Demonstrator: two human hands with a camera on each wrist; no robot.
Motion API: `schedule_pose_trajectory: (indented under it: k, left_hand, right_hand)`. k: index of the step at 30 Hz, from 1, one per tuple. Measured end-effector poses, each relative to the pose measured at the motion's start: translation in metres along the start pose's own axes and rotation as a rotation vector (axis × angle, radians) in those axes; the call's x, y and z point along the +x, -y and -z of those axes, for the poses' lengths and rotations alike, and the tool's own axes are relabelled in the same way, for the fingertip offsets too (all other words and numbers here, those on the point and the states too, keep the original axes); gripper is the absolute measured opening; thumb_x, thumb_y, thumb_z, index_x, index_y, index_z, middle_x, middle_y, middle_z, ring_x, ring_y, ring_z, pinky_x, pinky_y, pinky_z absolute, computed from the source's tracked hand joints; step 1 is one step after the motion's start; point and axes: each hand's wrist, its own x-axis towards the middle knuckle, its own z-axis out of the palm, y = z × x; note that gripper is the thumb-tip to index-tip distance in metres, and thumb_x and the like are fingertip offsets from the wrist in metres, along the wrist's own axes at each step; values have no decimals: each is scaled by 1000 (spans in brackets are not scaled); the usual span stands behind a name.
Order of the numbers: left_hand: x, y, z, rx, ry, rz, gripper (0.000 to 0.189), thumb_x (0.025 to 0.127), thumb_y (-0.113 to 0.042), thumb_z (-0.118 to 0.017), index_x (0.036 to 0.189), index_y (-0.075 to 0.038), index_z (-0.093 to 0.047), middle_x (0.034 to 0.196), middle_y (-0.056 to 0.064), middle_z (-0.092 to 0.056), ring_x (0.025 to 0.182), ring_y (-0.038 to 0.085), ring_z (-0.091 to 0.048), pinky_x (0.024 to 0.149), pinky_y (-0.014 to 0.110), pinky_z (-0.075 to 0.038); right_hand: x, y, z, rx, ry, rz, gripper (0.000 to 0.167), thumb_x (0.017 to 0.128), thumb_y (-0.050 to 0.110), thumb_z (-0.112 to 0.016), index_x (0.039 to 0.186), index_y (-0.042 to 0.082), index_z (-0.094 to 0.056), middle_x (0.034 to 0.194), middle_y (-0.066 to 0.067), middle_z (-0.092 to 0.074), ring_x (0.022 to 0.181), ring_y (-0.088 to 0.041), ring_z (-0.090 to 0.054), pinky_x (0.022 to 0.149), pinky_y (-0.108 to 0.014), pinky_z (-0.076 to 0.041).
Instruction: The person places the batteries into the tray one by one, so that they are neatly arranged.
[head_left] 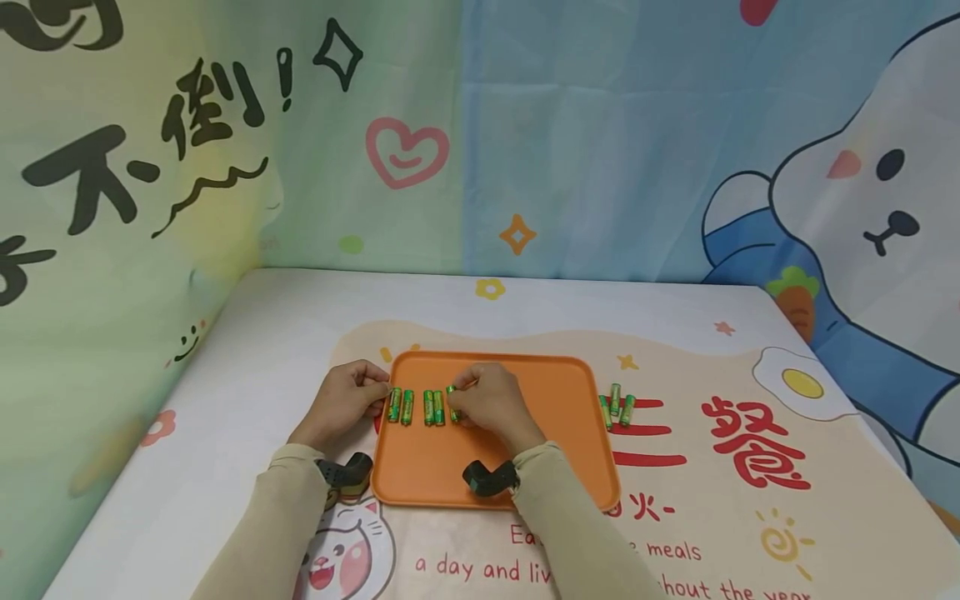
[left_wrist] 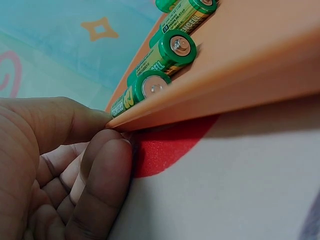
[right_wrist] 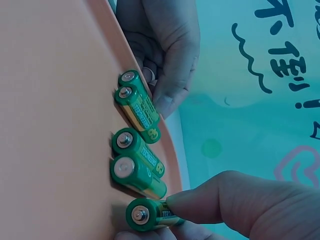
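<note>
An orange tray (head_left: 555,433) lies on the table, and my left hand (head_left: 351,398) pinches its left rim between thumb and fingers. Beside that rim lies a pair of green batteries (head_left: 407,408), a second pair of batteries (right_wrist: 132,175) a little to the right. My right hand (head_left: 491,402) is over the tray, pinching another green battery (right_wrist: 141,215) by its side. That battery is just right of the second pair, its nub end showing in the right wrist view. Within each pair, one battery shows a nub end and the other a flat end.
Several more green batteries (head_left: 627,410) rest outside the tray, by its right edge. The printed table cover (head_left: 720,533) carries red lettering and cartoon figures. A patterned cloth (head_left: 585,150) hangs behind the table.
</note>
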Motion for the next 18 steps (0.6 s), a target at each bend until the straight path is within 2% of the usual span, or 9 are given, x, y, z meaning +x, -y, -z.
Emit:
schedule_pose_trajectory:
  k: [7, 18]
  left_hand:
    - [1, 1, 0, 1, -3, 5, 16, 98, -3, -62, 109, 7, -66, 85, 7, -68, 70, 13, -64, 64, 23, -56]
    - [-1, -1, 0, -24, 8, -10, 19, 97, -4, -64, 111, 9, -65, 89, 10, -69, 69, 11, -64, 63, 23, -57]
  right_hand:
    - [-2, 4, -4, -48, -10, 13, 16, 90, 8, -74, 105, 6, -73, 101, -11, -67, 63, -19, -70, 62, -31, -60]
    - [-4, 6, -7, -45, -15, 33, 14, 88, 7, -73, 102, 5, -74, 88, -8, -71, 63, -19, -69, 60, -30, -60]
